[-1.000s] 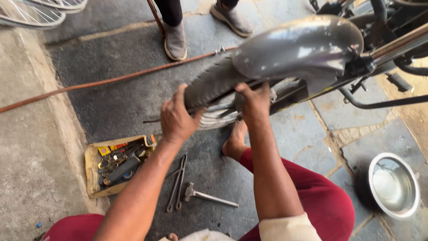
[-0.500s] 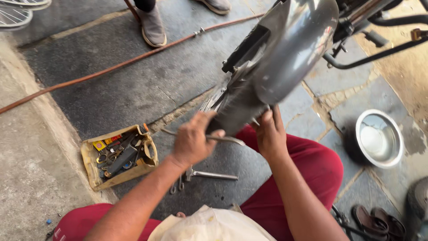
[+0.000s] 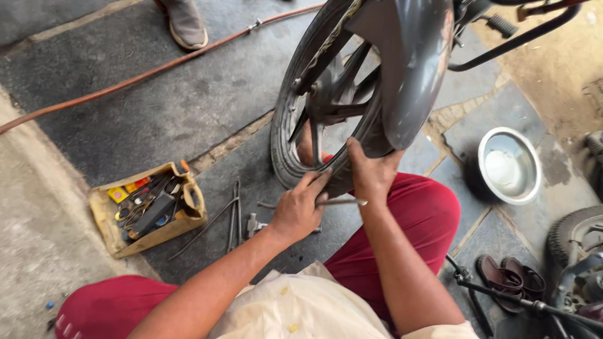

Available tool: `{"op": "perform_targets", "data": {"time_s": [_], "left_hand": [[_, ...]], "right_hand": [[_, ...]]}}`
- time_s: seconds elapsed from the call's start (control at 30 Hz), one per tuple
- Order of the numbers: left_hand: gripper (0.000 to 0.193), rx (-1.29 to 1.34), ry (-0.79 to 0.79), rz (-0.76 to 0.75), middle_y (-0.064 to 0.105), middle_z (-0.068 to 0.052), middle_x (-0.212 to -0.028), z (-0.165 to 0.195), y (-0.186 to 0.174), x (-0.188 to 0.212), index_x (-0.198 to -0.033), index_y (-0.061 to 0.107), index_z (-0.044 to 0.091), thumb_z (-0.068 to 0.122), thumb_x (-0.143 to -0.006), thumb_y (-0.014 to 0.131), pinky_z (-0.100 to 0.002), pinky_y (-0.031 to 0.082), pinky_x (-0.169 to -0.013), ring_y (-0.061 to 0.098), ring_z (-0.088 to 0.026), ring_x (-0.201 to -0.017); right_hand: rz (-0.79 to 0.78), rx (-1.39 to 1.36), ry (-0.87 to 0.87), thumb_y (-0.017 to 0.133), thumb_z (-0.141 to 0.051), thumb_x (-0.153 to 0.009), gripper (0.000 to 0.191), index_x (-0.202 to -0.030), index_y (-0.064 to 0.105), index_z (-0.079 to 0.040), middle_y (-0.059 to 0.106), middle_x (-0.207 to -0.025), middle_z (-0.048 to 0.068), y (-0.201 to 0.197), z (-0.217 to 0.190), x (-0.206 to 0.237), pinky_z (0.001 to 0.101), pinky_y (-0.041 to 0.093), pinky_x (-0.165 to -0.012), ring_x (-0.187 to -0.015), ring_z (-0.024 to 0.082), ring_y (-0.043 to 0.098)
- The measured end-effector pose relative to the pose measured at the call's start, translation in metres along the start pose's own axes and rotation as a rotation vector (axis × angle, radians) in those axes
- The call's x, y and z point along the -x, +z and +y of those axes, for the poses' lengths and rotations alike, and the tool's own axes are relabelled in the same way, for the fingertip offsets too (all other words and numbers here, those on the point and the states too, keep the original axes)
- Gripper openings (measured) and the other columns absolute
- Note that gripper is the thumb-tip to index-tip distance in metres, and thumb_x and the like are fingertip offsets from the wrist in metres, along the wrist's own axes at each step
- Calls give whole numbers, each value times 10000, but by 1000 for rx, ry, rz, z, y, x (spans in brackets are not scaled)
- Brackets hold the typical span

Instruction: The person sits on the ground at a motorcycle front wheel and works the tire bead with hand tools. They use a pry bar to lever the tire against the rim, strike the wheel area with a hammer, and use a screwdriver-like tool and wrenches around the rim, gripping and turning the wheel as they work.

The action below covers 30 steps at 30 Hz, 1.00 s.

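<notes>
Closest to the camera there's a cream shirt (image 3: 301, 307) and red trousers (image 3: 414, 220), knees spread either side of the work. The left hand (image 3: 298, 210) has its fingers curled loosely around a thin metal rod (image 3: 339, 202) that lies roughly level just under the bottom of the tyre; can't tell how tightly it's squeezed, but the rod runs through the hand. The right hand (image 3: 372, 172) is clamped on the tyre (image 3: 282, 150) at its lowest point, thumb on the near side, fingers wrapped round the edge. That tyre sits on a dark spoked wheel (image 3: 326, 100), standing upright right in front of the knees, with a grey mudguard (image 3: 411, 69) curving over it.

On the ground to the left of the hands: a few long metal tools (image 3: 233, 216) lying loose, and beside them a battered yellow tray (image 3: 103, 220) crammed with pliers and small bits. Off to the right, a round steel bowl (image 3: 510, 166) on the paving, and a pair of brown sandals (image 3: 509, 276) near a second tyre (image 3: 575, 235) at the edge.

Further back, an orange hose (image 3: 125, 78) snakes across the dark floor, and somebody else's grey shoe (image 3: 185, 25) stands at the top.
</notes>
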State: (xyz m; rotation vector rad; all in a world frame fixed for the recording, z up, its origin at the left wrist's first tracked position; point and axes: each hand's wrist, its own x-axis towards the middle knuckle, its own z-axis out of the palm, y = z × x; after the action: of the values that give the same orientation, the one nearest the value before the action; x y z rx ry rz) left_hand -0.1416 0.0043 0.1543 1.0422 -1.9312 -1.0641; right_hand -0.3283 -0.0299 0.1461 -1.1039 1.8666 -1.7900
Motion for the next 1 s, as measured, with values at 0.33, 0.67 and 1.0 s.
{"op": "perform_targets", "data": {"time_s": [0.33, 0.67, 1.0], "left_hand": [[173, 34, -186, 53, 701, -181, -1080, -77, 11, 70, -1148, 659, 72, 191, -1040, 594, -455, 535, -854, 679, -392, -1035], [411, 58, -748, -1045, 783, -154, -1167, -163, 96, 167, -1239, 750, 119, 251, -850, 732, -411, 571, -874, 757, -280, -1041], [409, 153, -731, -1398, 738, -156, -1195, -205, 154, 187, -1246, 726, 119, 269, -865, 714, -439, 540, -886, 709, -306, -1062]], "right_hand": [[-292, 216, 129, 892, -315, -827, 955, -1456, 278, 56, 642, -1318, 178, -27, -34, -7, 336, 520, -1028, -1211, 247, 643], [-656, 780, -315, 752, -230, -987, 289, -1199, 721, -37, 762, -1023, 119, -125, -98, -59, 352, 567, -840, -936, 249, 754], [-745, 652, -637, 719, -53, -964, 66, -917, 705, -9, 714, -849, 120, -107, -101, -43, 317, 563, -720, -765, 224, 710]]}}
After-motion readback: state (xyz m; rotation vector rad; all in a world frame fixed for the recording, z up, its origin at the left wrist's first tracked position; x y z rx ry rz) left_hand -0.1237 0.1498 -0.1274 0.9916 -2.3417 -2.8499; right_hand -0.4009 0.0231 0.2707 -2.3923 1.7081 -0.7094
